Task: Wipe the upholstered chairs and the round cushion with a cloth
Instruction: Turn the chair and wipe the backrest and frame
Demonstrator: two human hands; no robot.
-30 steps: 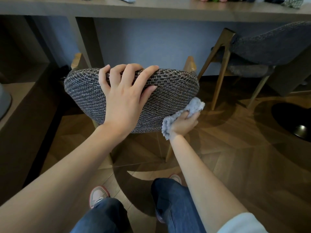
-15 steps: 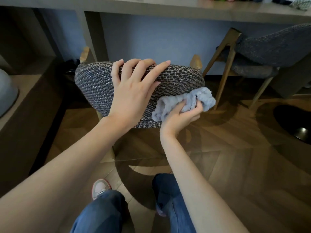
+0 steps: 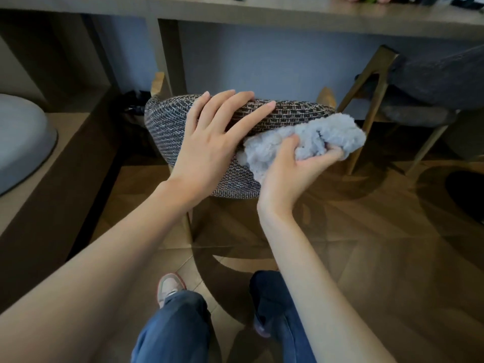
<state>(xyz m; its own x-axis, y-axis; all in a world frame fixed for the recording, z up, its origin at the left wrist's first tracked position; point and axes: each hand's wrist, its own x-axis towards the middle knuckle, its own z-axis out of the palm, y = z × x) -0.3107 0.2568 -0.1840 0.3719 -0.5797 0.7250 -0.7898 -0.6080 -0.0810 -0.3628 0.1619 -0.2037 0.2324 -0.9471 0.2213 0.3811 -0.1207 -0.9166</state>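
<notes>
Head view: the left hand [image 3: 209, 142] lies on the woven chair back [image 3: 167, 127], its fingers [image 3: 243, 100] nearly straight over the top edge, steadying it and gripping nothing. The right hand [image 3: 285, 174] has its fingers curled round the bunched, fluffy cloth [image 3: 314, 137] and presses it to the right part of the chair back, just beside the left hand. The step in hand looks like wiping this back. Next the cloth likely needs to sweep the weave under the left hand, so that hand must shift. A darker chair [image 3: 432, 79] waits under the tabletop [image 3: 262, 11].
</notes>
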